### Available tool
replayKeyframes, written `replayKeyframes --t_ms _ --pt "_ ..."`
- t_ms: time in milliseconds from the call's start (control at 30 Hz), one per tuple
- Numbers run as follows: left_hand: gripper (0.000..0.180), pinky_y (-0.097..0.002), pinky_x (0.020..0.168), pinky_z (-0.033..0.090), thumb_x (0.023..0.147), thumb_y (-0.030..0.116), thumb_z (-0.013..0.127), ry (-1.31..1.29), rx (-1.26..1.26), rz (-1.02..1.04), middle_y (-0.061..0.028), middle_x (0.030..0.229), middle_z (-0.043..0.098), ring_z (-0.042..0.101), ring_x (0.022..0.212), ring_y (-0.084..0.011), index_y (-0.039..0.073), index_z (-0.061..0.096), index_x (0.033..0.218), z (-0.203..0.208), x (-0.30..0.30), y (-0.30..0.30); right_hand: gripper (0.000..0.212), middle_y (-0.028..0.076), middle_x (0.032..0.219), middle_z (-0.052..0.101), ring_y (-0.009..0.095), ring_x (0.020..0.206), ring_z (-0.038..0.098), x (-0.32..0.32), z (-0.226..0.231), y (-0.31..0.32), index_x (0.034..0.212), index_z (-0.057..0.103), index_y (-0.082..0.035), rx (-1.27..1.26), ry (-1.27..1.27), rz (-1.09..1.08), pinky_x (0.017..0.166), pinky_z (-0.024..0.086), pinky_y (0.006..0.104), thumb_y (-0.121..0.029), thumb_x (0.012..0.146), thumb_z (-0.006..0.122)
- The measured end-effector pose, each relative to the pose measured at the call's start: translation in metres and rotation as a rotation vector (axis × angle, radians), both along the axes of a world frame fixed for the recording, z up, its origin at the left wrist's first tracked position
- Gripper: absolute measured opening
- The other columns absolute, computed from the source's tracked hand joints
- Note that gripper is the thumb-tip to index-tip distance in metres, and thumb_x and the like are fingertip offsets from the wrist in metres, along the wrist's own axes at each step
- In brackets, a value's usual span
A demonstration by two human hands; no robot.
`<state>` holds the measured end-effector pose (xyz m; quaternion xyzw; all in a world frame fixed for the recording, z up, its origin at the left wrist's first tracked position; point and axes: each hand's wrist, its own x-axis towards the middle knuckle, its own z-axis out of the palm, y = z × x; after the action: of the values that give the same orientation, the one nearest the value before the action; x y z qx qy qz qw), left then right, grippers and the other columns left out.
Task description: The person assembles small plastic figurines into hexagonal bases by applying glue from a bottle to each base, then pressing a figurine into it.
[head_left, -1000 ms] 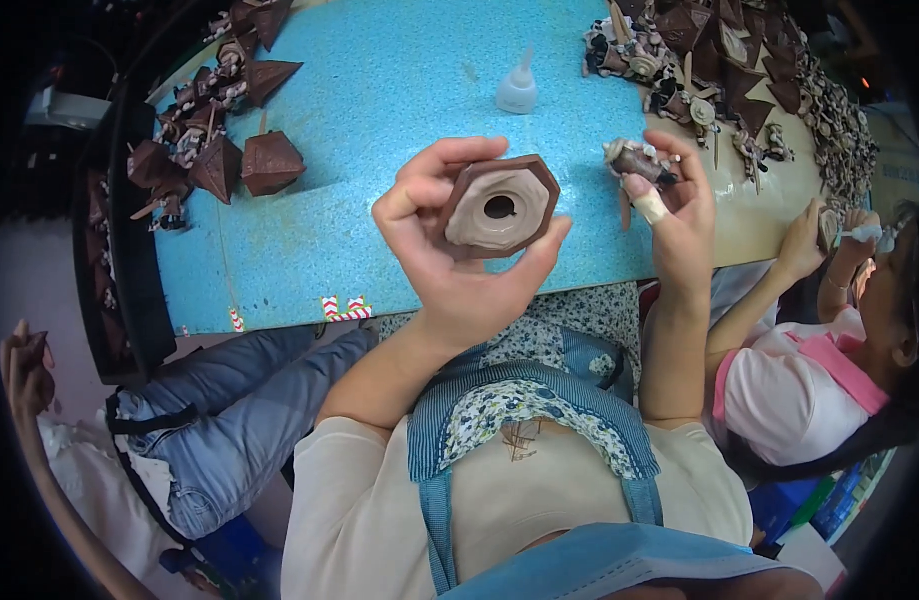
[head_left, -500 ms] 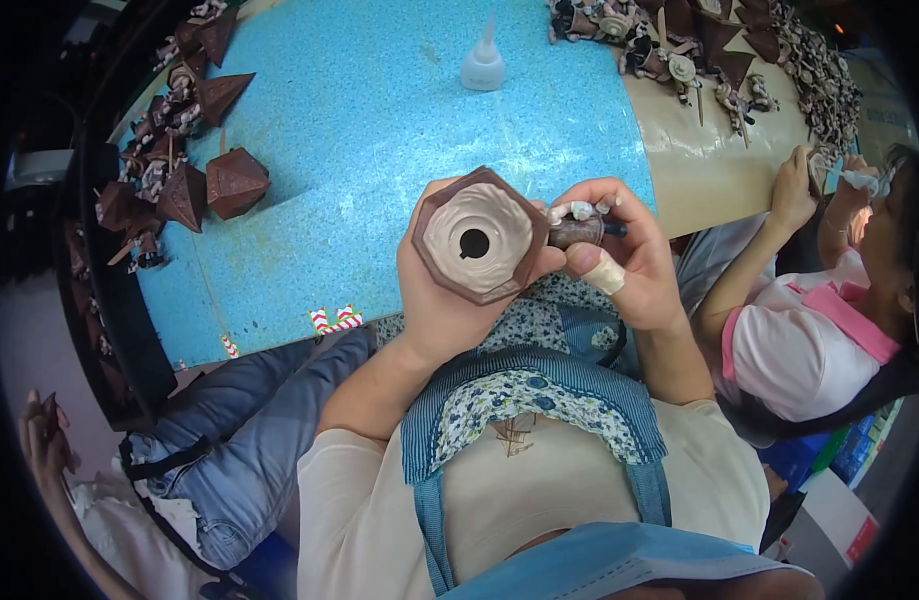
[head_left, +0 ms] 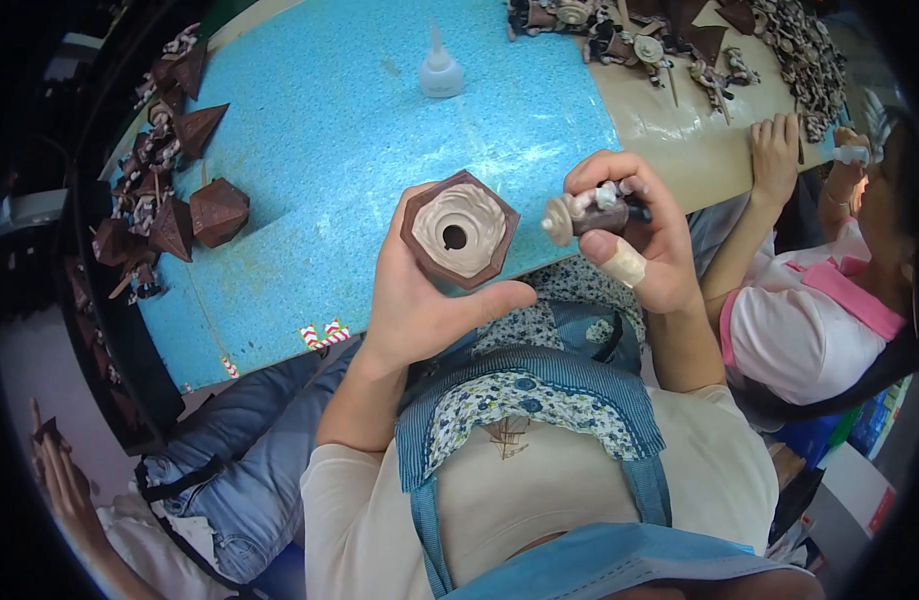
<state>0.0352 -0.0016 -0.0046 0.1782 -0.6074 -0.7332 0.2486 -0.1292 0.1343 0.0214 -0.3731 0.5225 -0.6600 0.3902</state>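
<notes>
The left hand holds the brown pot, thumb spread aside, perhaps so its hole can be seen. Just right of that grip, the right hand pinches a little figure round the body, probably to leave its pale end free. The bottle stands beyond both hands, likely out of their way.

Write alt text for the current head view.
The person's left hand holds a brown faceted piece, its pale hollow toward the camera; the right hand, beside it, holds a small figure. Beyond them, a bottle stands on the blue tabletop.
</notes>
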Motion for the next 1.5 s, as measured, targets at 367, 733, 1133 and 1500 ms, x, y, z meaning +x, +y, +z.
replayKeyframes --t_ms 367,733,1133,1500 --pt "0.060 -0.0350 0.072 0.055 0.066 0.018 0.082 -0.133 -0.382 -0.083 -0.0145 0.094 0.067 0.070 0.085 -0.0286 0.002 0.050 0.114 0.012 -0.009 0.010 0.029 0.009 0.082 0.053 0.025 0.068 0.054 0.013 0.036 -0.018 0.092 0.052 -0.003 0.044 0.866 0.079 0.062 0.041 0.0332 -0.001 0.067 0.068" --pt "0.064 -0.0397 0.069 0.055 0.065 0.025 0.083 -0.170 -0.431 -0.120 -0.0156 0.092 0.067 0.068 0.081 -0.0343 0.002 0.048 0.112 0.007 -0.004 0.010 0.032 0.011 0.076 0.046 0.029 0.064 0.049 0.018 0.029 -0.028 0.085 0.049 -0.003 -0.075 1.027 0.189 0.057 0.040 0.0367 -0.002 0.058 0.066" --pt "0.063 -0.0300 0.087 0.048 0.067 0.015 0.083 -0.054 0.032 -0.368 -0.0083 0.109 0.062 0.061 0.099 -0.0162 0.003 0.049 0.118 -0.006 -0.010 -0.001 0.042 0.013 0.096 0.055 0.029 0.085 0.054 -0.007 0.034 -0.021 0.110 0.054 0.001 0.050 0.822 0.262 0.076 0.045 0.0333 0.000 0.071 0.068" --pt "0.080 -0.0254 0.066 0.043 0.072 0.022 0.080 0.404 0.874 -0.252 -0.0101 0.109 0.056 0.050 0.071 -0.0154 0.002 0.037 0.136 -0.017 0.032 -0.051 0.056 0.015 0.122 0.056 0.031 0.111 0.054 -0.048 0.000 -0.072 0.127 0.053 -0.003 -0.233 0.633 0.069 0.097 0.043 0.0395 -0.004 0.072 0.065"
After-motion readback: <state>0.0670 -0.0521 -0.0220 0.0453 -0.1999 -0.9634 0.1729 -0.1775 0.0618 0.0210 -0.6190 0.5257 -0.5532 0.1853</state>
